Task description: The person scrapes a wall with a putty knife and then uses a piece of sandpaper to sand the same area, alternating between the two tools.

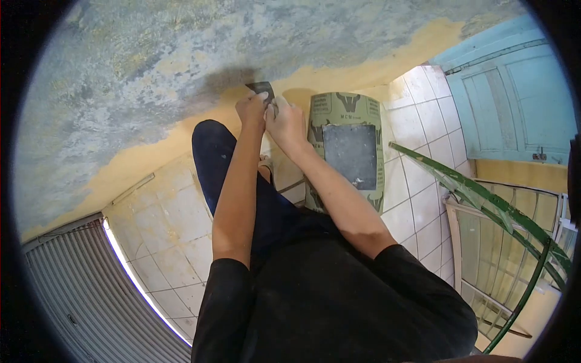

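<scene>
Close to the wall, my left hand [249, 112] is closed with its thumb pressed on a small dark piece of sandpaper [261, 87]. My right hand [285, 124] meets it from the right, its fingers pinched at the lower edge of the same piece. One dark corner sticks out above my fingers; the rest is hidden by them. Below and to the right lies a curled green sheet [345, 107] printed with bull heads. On it rests a dark grey rectangular sheet [351, 156].
The wall [145, 78] is mottled grey and yellow along its lower band. White tiles [423, 187] cover the floor. A green metal frame [460, 175] and a barred gate [508, 242] stand at right, near a blue door [514, 97]. A ribbed shutter [91, 296] is at lower left.
</scene>
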Motion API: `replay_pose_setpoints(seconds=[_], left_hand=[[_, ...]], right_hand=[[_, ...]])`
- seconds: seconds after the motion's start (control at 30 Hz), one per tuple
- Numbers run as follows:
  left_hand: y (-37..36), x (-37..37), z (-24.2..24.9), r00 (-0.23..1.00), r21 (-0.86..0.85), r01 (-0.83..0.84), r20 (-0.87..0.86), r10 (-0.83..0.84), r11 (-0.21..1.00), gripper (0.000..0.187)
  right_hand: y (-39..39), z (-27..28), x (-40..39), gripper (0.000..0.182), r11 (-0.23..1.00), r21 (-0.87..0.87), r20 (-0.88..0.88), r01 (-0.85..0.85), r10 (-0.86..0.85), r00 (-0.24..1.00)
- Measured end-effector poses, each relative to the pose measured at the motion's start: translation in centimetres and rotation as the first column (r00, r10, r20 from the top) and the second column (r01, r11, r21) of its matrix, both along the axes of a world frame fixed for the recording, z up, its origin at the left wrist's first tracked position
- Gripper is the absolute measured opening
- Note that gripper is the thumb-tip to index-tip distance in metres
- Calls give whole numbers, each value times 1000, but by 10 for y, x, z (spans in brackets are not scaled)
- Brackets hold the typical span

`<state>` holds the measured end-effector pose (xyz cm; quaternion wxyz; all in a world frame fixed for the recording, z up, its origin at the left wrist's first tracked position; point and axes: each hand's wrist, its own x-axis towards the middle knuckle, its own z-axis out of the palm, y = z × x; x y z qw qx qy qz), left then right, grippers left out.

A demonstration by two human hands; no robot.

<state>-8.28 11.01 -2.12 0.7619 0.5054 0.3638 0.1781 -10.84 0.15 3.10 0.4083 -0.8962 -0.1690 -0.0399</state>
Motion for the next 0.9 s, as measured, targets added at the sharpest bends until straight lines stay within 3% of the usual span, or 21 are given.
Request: replay_pose_setpoints(seconds=[0.03, 0.07, 0.13, 0.27, 0.37, 0.47, 0.53, 0.57, 0.63, 0.67, 0.73, 0.9], left_hand=[[-5, -5, 10, 998, -157, -59, 19, 63, 986, 14], [-5, -9, -2, 998, -163, -59, 2, 60, 985, 14], [5, 1, -25, 999, -122, -42, 13, 44, 992, 14], [2, -3, 3, 996, -143, -78, 20, 82, 987, 16], [0, -11, -15, 997, -99, -73, -42, 69, 992, 14], [6, -6, -29, 994, -132, -44, 91, 56, 990, 13], [6, -10, -7, 997, -33, -21, -71, 19, 999, 13], [12, -4, 0, 998, -28, -27, -62, 25, 999, 13], [9, -11, 4, 974, 170, 115, -212, -77, 979, 13], [7, -15, -8, 971, 161, 120, -223, -82, 980, 13], [13, -8, -26, 999, 27, 3, -47, -2, 1000, 15], [11, -8, 8, 996, 21, -50, -77, 51, 999, 17]], right_hand=[[2, -1, 4, 16, 1000, 1, -3, -4, 4, 1000], [1, -5, 6, 17, 1000, -7, -28, -20, 20, 999], [0, -8, 7, 18, 999, -12, -41, -34, 33, 999], [0, -7, 1, 19, 998, 10, -21, -63, 63, 998], [2, -9, 4, 20, 999, -5, -74, -48, 47, 996], [1, -6, 4, 18, 999, -26, -72, -47, 45, 996], [5, -2, 2, 16, 998, -21, -32, -52, 51, 998], [6, -3, 2, 17, 999, 14, -9, -49, 49, 999], [5, -12, -2, 17, 998, 39, -10, -48, 49, 999], [7, -17, 3, 16, 999, 5, -39, -43, 43, 998], [8, -13, 7, 16, 999, -23, -53, -38, 37, 998], [8, -5, -5, 17, 998, 63, 15, -27, 26, 1000]])
